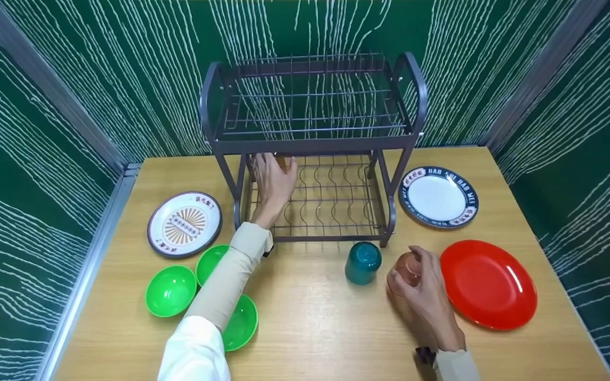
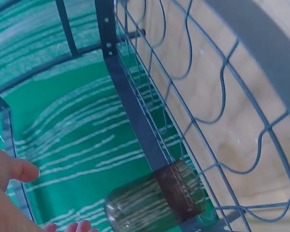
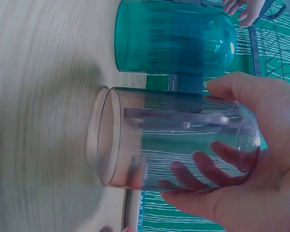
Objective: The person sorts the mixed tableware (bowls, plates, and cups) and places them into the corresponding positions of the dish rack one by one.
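Observation:
My left hand (image 1: 275, 182) reaches into the lower tier of the dark metal dish rack (image 1: 313, 144), fingers spread and relaxed. Close by, a see-through brownish cup (image 2: 152, 198) stands upside down on the wire shelf, apart from the hand in the left wrist view. My right hand (image 1: 429, 296) grips another clear brownish cup (image 3: 179, 130) near its base, thumb on one side and fingers on the other. This cup is upside down, its rim right at the tabletop. Beside it stands an upturned teal cup (image 1: 363, 263).
Three green bowls (image 1: 171, 291) lie on the left, partly behind my left arm, below a patterned white plate (image 1: 184, 224). To the right are a blue-rimmed white plate (image 1: 437, 197) and a red plate (image 1: 489, 284). Green patterned walls (image 1: 575, 132) enclose the wooden table (image 1: 305, 328).

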A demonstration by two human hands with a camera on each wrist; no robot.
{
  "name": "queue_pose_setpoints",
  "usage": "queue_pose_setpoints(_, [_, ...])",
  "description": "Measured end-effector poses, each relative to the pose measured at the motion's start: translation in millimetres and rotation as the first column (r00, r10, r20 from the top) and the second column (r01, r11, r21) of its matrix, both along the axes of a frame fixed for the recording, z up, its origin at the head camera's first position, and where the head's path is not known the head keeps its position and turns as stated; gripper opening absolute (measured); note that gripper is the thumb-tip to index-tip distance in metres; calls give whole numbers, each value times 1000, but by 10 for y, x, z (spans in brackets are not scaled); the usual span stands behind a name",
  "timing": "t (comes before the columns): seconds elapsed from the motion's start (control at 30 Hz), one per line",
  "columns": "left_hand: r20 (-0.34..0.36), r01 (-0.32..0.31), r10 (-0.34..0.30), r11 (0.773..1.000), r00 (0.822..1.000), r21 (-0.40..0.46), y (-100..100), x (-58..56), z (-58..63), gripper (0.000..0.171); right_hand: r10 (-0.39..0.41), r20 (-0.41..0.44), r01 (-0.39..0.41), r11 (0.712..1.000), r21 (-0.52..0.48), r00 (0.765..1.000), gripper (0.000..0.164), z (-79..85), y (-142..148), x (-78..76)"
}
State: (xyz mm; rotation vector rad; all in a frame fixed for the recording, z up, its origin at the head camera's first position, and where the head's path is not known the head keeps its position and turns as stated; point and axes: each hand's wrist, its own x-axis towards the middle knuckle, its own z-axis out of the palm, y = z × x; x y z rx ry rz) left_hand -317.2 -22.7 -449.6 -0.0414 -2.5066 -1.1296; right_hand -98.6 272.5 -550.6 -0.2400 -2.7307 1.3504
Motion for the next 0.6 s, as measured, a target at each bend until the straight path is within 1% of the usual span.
queue_pose_setpoints(0.07, [53,20,-20,1000,998,9,20,85,17,66,-3,7,3,1000,1,1000,80,22,0,27])
queue_pose_setpoints(0.13, [80,45,-48,998,996,32,41,163,20,65,-5,2,5,1000,9,1000,79,43,0,54])
queue_pose_setpoints(0.17, [82,59,-62,997,995,40,50,201,19,65,-5,-8,5,1000,15,1000,79,49,0,65])
queue_pose_setpoints(0.2, [77,69,-72,997,994,38,59,239,15,65,-2,-18,2,1000,19,1000,78,54,1,77])
queue_pose_setpoints(0.33, [14,123,-124,991,992,47,88,364,-29,56,9,-76,-5,999,45,997,72,62,0,114])
queue_pose_setpoints(0.5, [-24,188,-187,977,982,95,114,536,-75,53,26,-129,-19,999,50,991,70,85,-23,173])
queue_pose_setpoints(0.6, [-47,218,-214,971,976,97,134,652,-94,50,30,-155,-20,998,67,987,70,95,-38,223])
